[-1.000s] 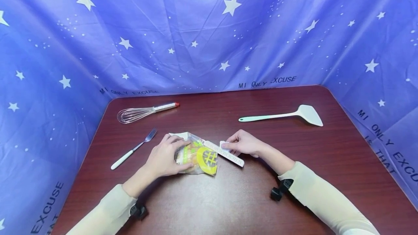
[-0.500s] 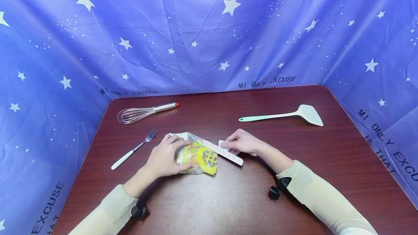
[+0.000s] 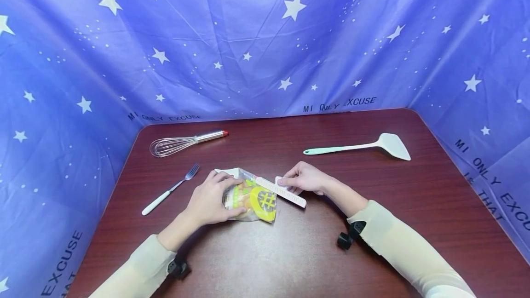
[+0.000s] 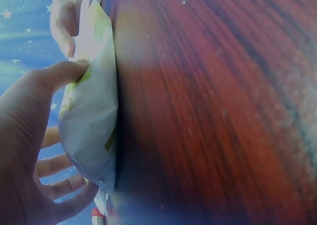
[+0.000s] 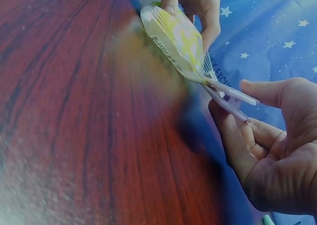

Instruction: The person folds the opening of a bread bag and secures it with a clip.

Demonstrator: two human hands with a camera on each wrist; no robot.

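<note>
A clear plastic food bag [image 3: 262,203] with a yellow print lies mid-table, something pale brown inside it. My left hand [image 3: 209,199] grips it from the left, thumb along the near side and fingers over the far side. At the bag's right end sits a long, pale pink-white bag clip [image 3: 285,193], slanting down to the right. My right hand [image 3: 310,179] pinches the clip's white tab from the right. In the right wrist view the clip's two arms [image 5: 230,108] stand apart in a narrow V at the bag's gathered end, between thumb and fingers.
A wire whisk [image 3: 178,144] lies at the back left, and a fork [image 3: 169,191] with a pale handle is left of the left hand. A pale green spatula [image 3: 360,146] lies at the back right. Starred blue cloth [image 3: 265,59] hangs behind the dark red table [image 3: 269,261].
My right hand has shifted slightly left, and the clip has slid a little the same way against the bag's end. The left hand and the bag have stayed in place.
</note>
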